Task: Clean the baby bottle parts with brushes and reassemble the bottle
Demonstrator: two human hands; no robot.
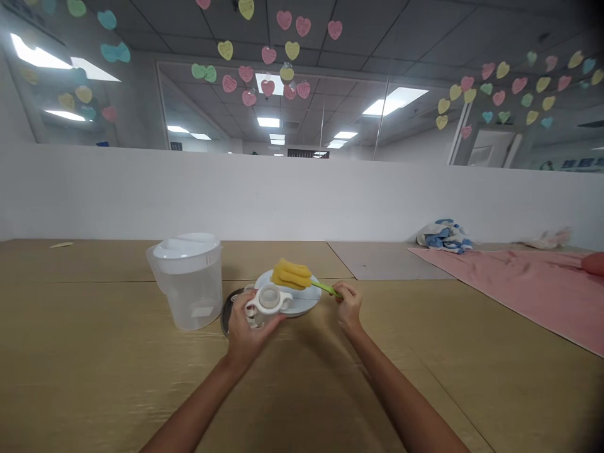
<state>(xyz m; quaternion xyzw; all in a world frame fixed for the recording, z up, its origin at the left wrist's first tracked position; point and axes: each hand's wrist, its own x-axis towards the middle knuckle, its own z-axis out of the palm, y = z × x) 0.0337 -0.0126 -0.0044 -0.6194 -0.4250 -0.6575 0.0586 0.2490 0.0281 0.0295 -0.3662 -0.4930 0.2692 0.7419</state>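
Note:
My left hand [248, 333] is closed around a white two-handled baby cup [269, 297], with its round top facing up toward me. In my right hand [348, 305] is the thin green handle of a sponge brush [291, 274], gripped near its end. The brush's yellow sponge head points left, above and behind the cup. Under both lies a round white plate [306, 302], partly covered by the cup and the sponge. A dark round metal-looking item [227, 318] shows at the plate's left, mostly hidden by my left hand.
A clear plastic pitcher [195, 296] with a white lid stands left of my left hand. Farther right, a pink cloth [528, 286] covers the brown tabletop [117, 384]. A crumpled blue-and-white cloth [444, 236] lies by the white wall [302, 198].

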